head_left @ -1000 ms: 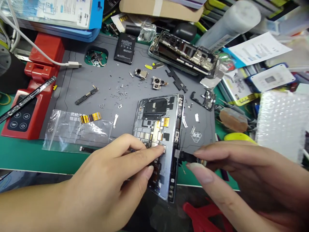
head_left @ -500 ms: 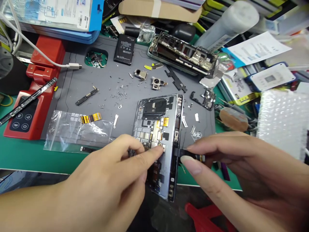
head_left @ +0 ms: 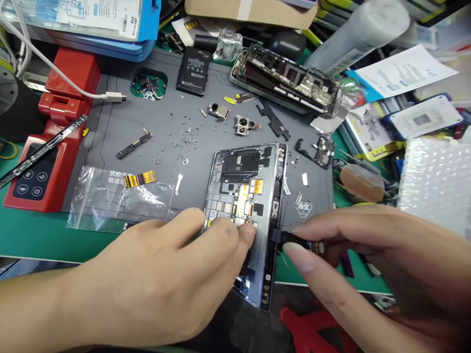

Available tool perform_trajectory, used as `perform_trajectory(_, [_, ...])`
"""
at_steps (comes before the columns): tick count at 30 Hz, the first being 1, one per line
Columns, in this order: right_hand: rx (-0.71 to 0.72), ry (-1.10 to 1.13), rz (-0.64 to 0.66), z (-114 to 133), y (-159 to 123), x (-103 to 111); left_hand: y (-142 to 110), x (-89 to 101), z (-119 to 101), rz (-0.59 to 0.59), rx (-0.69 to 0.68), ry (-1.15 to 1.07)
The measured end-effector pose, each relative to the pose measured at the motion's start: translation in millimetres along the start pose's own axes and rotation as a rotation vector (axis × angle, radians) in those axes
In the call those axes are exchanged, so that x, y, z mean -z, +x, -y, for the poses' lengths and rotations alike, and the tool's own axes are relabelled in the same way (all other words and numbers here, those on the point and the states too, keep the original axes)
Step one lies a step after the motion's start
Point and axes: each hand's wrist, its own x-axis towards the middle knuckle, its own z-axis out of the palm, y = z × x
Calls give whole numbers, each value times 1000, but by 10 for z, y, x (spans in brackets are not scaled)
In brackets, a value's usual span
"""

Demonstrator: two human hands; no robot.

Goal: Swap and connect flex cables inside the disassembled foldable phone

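An opened phone display assembly, with a silver plate, ribbon connectors and a black frame edge, is tilted over the mat's front edge. My left hand grips it from the left, fingers curled over its lower part and hiding that area. Beside its right edge, my right hand pinches a black flex cable between thumb and forefinger. The cable's inner end meets the frame edge, while its connector end sticks out past the fingertips. Whether it is attached inside the frame I cannot tell.
On the grey mat lie several tiny screws, camera modules, a battery and a clear bag under a gold ribbon cable. Another opened phone rests behind. A red device stands left, bubble wrap right.
My left hand's fingers have bent and bunched over the lower part of the assembly, where the forefinger was stretched out. The right hand keeps its pinch on the cable. The whole view has shifted slightly.
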Motion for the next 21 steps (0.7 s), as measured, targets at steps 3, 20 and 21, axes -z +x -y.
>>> perform_trajectory(3, [7,-2,6,7,7,31,8,29,36,0,0,-32])
perform_trajectory(20, [183,-103,196,89,142,220,22,23,104,9,3,-131])
perform_trajectory(21, [224,-91,188,70,134,222,6,16,102,-3,9,-135])
